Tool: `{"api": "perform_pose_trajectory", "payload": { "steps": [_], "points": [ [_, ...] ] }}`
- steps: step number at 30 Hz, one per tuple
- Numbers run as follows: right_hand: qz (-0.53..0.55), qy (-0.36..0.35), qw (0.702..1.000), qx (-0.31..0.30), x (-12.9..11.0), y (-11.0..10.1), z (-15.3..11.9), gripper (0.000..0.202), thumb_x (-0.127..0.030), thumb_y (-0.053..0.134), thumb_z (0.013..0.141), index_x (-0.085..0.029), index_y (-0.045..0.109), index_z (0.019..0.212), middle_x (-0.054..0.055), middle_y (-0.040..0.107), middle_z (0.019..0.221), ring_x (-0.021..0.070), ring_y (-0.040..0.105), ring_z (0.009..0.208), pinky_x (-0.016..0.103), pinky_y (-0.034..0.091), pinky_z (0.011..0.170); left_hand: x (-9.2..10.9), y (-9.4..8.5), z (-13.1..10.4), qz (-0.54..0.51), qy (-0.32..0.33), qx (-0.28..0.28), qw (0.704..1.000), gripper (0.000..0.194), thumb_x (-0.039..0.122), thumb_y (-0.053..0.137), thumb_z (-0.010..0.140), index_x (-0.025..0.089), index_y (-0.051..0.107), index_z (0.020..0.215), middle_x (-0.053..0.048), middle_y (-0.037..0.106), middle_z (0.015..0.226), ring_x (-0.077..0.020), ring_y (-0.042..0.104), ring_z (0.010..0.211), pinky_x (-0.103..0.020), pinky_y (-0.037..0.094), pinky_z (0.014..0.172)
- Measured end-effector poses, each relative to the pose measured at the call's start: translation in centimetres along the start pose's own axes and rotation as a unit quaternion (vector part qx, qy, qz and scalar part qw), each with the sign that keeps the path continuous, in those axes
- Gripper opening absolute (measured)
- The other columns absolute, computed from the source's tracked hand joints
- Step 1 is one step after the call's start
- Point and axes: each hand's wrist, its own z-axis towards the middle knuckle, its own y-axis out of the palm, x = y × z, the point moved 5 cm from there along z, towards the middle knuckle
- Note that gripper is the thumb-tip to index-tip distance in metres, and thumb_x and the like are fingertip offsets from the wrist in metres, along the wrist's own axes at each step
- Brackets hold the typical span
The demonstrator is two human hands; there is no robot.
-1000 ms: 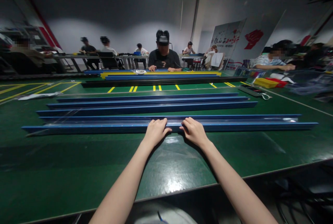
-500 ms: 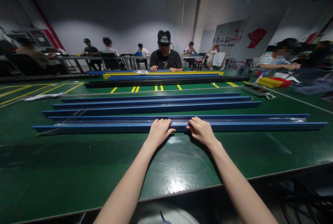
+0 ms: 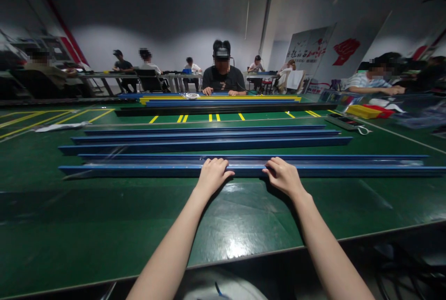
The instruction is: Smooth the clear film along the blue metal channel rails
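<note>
A: Item one, left hand (image 3: 212, 175)?
B: Fingers curled over the near edge of the nearest blue rail (image 3: 139, 170), which lies crosswise on the green table (image 3: 87, 225).
A: Right hand (image 3: 284, 177)?
B: Gripping the same rail, just right of centre.
A: Behind?
B: More blue rails (image 3: 209, 140), parallel.

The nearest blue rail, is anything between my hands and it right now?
Nothing visible. The left hand and right hand both rest directly on the nearest blue rail, fingers curled over its near edge, on the green table.
</note>
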Motion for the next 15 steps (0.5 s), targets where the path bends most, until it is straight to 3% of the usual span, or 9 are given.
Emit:
{"api": "perform_pose_trajectory", "payload": {
  "steps": [10, 15],
  "points": [
    [0.014, -0.009, 1.0, -0.008, -0.7, -0.2, 0.2, 0.022, -0.036, 0.043, 0.083, -0.019, 0.054, 0.075, 0.004, 0.058, 0.076, 0.0167, 0.05, 0.079, 0.026, 0.034, 0.066, 0.1, 0.1, 0.0, 0.029, 0.004, -0.003, 1.0, 0.029, 0.045, 0.046, 0.083, 0.017, 0.057, 0.082, -0.005, 0.063, 0.088, -0.0199, 0.054, 0.086, -0.031, 0.035, 0.071],
    [0.019, -0.016, 1.0, -0.009, -2.2, 0.6, 0.7, 0.026, -0.037, 0.039, 0.086, -0.017, 0.054, 0.08, 0.005, 0.058, 0.077, 0.0164, 0.05, 0.075, 0.026, 0.033, 0.066, 0.1, 0.1, 0.1, 0.033, 0.003, -0.003, 0.999, 0.03, 0.045, 0.047, 0.082, 0.017, 0.057, 0.083, -0.005, 0.063, 0.088, -0.0203, 0.055, 0.086, -0.031, 0.035, 0.071]
  ]
}}
